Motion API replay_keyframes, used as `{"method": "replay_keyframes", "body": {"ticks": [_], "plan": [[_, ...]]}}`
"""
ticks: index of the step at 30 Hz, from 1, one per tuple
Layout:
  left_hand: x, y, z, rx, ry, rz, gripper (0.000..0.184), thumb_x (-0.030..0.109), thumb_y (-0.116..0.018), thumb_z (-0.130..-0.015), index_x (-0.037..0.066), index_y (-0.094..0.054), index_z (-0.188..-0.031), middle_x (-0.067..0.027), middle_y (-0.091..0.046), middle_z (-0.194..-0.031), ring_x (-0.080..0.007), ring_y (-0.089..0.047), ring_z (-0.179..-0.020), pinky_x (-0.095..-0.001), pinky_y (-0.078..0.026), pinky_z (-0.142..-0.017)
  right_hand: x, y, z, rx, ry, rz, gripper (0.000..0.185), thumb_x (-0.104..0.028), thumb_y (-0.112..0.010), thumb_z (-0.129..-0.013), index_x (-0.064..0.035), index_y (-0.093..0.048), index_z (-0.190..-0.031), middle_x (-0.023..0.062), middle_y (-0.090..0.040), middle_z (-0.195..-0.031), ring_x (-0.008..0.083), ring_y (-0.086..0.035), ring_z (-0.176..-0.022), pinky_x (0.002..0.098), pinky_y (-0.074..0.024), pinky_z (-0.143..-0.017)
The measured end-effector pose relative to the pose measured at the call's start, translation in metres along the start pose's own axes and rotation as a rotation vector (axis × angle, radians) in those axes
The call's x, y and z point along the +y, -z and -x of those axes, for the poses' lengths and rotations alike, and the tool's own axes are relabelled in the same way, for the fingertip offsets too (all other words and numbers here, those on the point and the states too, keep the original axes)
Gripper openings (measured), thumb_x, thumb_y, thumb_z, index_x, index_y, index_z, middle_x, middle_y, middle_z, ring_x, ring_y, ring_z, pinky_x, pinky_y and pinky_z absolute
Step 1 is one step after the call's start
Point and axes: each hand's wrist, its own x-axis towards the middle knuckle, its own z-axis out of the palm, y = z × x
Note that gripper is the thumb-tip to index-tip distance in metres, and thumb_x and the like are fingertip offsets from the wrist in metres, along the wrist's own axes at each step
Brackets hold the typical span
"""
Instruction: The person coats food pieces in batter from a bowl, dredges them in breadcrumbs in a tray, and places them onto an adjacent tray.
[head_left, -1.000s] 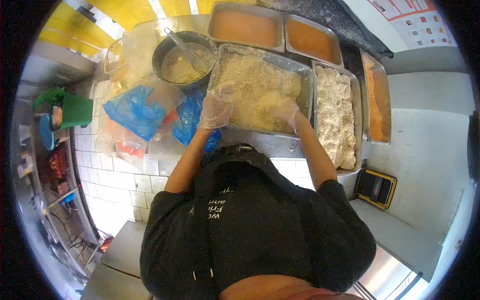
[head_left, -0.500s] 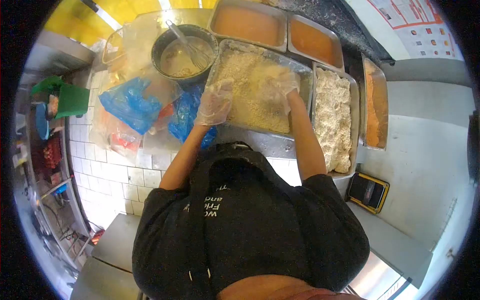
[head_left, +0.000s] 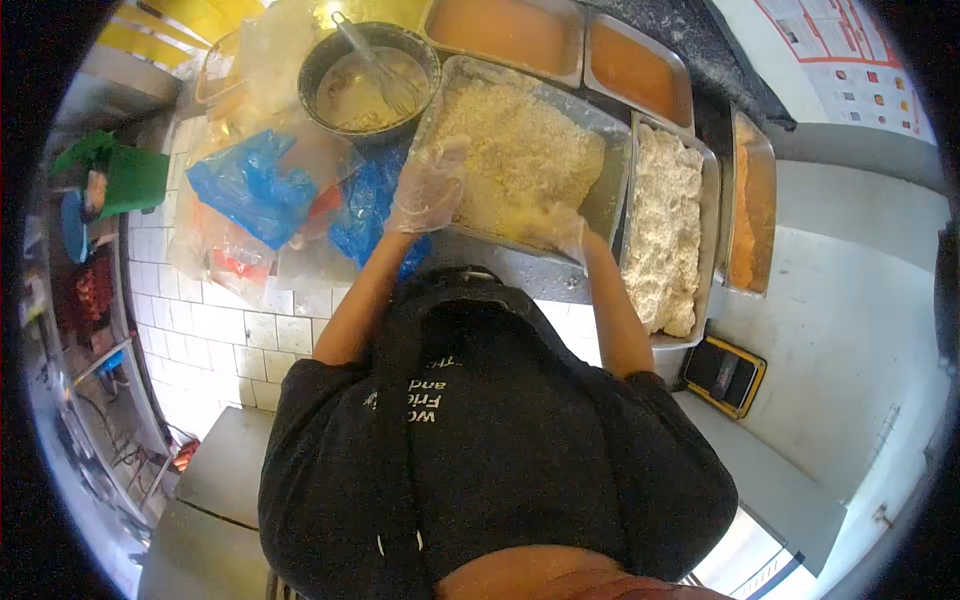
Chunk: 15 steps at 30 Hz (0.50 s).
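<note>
A deep metal tray (head_left: 606, 205) of pale yellow breading crumbs (head_left: 520, 140) lies in front of me. My left hand (head_left: 432, 188), in a clear plastic glove, is closed over the tray's left rim, with its fingertips on the inner side by the crumbs. My right hand (head_left: 566, 230), gloved too, is low at the near side of the same tray, against the crumbs. Motion smears its fingers, so its grip is unclear. Right of this tray stands a long metal pan holding a lumpy, flour-coated mass (head_left: 664, 235).
A dark pot (head_left: 318, 112) of pale batter with a whisk (head_left: 375, 65) stands at the back left. Blue plastic bags (head_left: 255, 190) lie left of my hand. Pans of orange liquid (head_left: 500, 32) and orange powder (head_left: 750, 205) border the work area. A scale (head_left: 724, 376) sits lower right.
My right hand has come down from the middle of the crumbs to the tray's near side, and the crumbs lie more to the far side. My left hand stays at the left rim.
</note>
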Motion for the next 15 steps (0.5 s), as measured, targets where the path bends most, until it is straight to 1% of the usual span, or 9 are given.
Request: {"method": "replay_keyframes", "body": {"ticks": [1,4,7,8,10,11,12,14,15], "plan": [[-0.007,-0.005,0.0,-0.008,0.0,0.002,0.036,0.009,-0.069,-0.088,0.006,-0.065,-0.123,-0.0045,-0.071,-0.106,-0.0169,-0.068,-0.096,-0.0283,-0.054,-0.084,0.002,0.006,-0.003,0.019,0.041,-0.068,0.041,-0.036,-0.069,-0.087,-0.0058,-0.067,-0.114,0.0166,-0.073,-0.103,0.0298,-0.07,-0.094,0.0391,-0.0563,-0.081],[-0.019,-0.009,0.001,-0.122,0.262,0.467,0.043,0.01,-0.063,-0.083,0.004,-0.063,-0.126,-0.0156,-0.069,-0.117,-0.0323,-0.067,-0.108,-0.0388,-0.052,-0.095,-0.01,0.039,-0.016,0.328,0.051,-0.344,0.041,-0.037,-0.069,-0.087,-0.0063,-0.066,-0.115,0.0169,-0.072,-0.105,0.0304,-0.07,-0.096,0.039,-0.0562,-0.082],[0.011,0.007,-0.004,-0.042,0.057,0.253,0.045,0.009,-0.063,-0.082,0.004,-0.062,-0.127,-0.0156,-0.07,-0.114,-0.0325,-0.067,-0.104,-0.0388,-0.052,-0.094,-0.038,0.049,-0.059,0.572,-0.016,-0.426,0.042,-0.037,-0.068,-0.087,-0.0068,-0.066,-0.116,0.0172,-0.072,-0.106,0.0309,-0.07,-0.097,0.039,-0.0562,-0.083],[0.009,0.006,-0.004,-0.026,0.011,0.17,0.043,0.009,-0.066,-0.083,0.005,-0.064,-0.125,-0.0124,-0.071,-0.112,-0.0268,-0.069,-0.102,-0.0355,-0.054,-0.09,-0.044,0.035,-0.079,0.575,-0.02,-0.429,0.042,-0.037,-0.068,-0.087,-0.0068,-0.066,-0.116,0.0172,-0.072,-0.106,0.0309,-0.07,-0.097,0.039,-0.0562,-0.083],[0.012,0.007,-0.001,-0.027,-0.038,0.085,0.04,0.009,-0.069,-0.084,0.005,-0.066,-0.123,-0.0093,-0.072,-0.11,-0.0211,-0.07,-0.1,-0.0323,-0.055,-0.087,-0.042,-0.007,-0.112,1.098,0.173,0.491,0.057,-0.046,-0.065,-0.088,-0.0056,-0.063,-0.128,0.0185,-0.072,-0.11,0.0335,-0.069,-0.103,0.041,-0.0554,-0.087],[0.016,0.01,-0.004,-0.045,-0.014,0.043,0.041,0.01,-0.065,-0.083,0.006,-0.065,-0.124,-0.0112,-0.072,-0.11,-0.0263,-0.07,-0.098,-0.0359,-0.055,-0.088,-0.039,-0.005,-0.112,1.106,0.158,0.482,0.057,-0.046,-0.065,-0.088,-0.0056,-0.063,-0.128,0.0185,-0.072,-0.11,0.0335,-0.069,-0.103,0.041,-0.0554,-0.087],[0.019,0.012,-0.003,-0.065,0.014,0.005,0.043,0.01,-0.062,-0.083,0.007,-0.064,-0.126,-0.0131,-0.071,-0.11,-0.0315,-0.069,-0.096,-0.0395,-0.055,-0.089,-0.029,-0.002,-0.105,0.871,0.234,0.356,0.058,-0.047,-0.065,-0.087,-0.0068,-0.064,-0.129,0.0195,-0.072,-0.11,0.035,-0.069,-0.103,0.0417,-0.0552,-0.087],[0.008,0.01,-0.004,-0.016,-0.091,0.031,0.042,0.011,-0.062,-0.083,0.008,-0.064,-0.125,-0.0131,-0.071,-0.109,-0.0314,-0.069,-0.096,-0.0397,-0.055,-0.088,-0.013,0.015,-0.098,0.656,0.311,0.241,0.06,-0.049,-0.066,-0.086,-0.008,-0.065,-0.129,0.0206,-0.072,-0.109,0.0365,-0.069,-0.103,0.0424,-0.0551,-0.088],[0.005,0.008,-0.005,0.04,-0.178,0.063,0.042,0.012,-0.062,-0.083,0.009,-0.065,-0.125,-0.013,-0.071,-0.108,-0.0314,-0.07,-0.095,-0.0399,-0.055,-0.086,-0.008,0.027,-0.09,0.403,0.234,0.248,0.055,-0.05,-0.065,-0.087,-0.0091,-0.069,-0.123,0.0219,-0.072,-0.107,0.0379,-0.07,-0.1,0.0433,-0.0552,-0.087]]}}
